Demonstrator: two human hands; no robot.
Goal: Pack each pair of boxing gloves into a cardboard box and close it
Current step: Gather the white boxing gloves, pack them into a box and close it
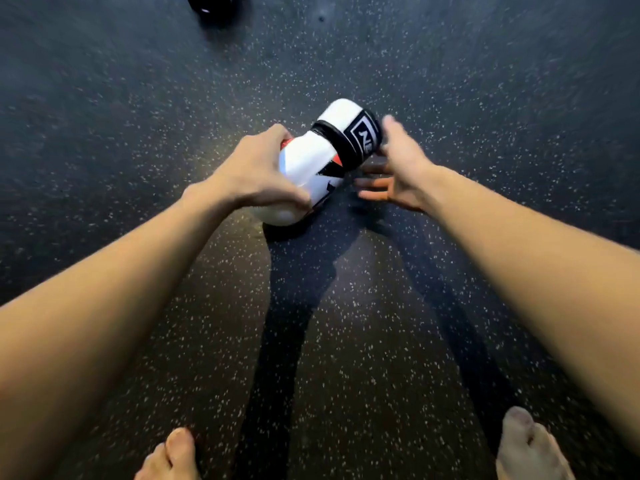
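Fingers of the left hand [258, 171] curl over the padded end of a white boxing glove [318, 161] lying on the speckled floor [138, 98]. Beside its black cuff strap [360, 136], the right hand [398, 164] hovers with fingers spread, seemingly not gripping.

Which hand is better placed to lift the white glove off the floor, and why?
The left hand: it already grips the padded end of the glove. The right hand is open beside the cuff, fingers spread, not holding it.
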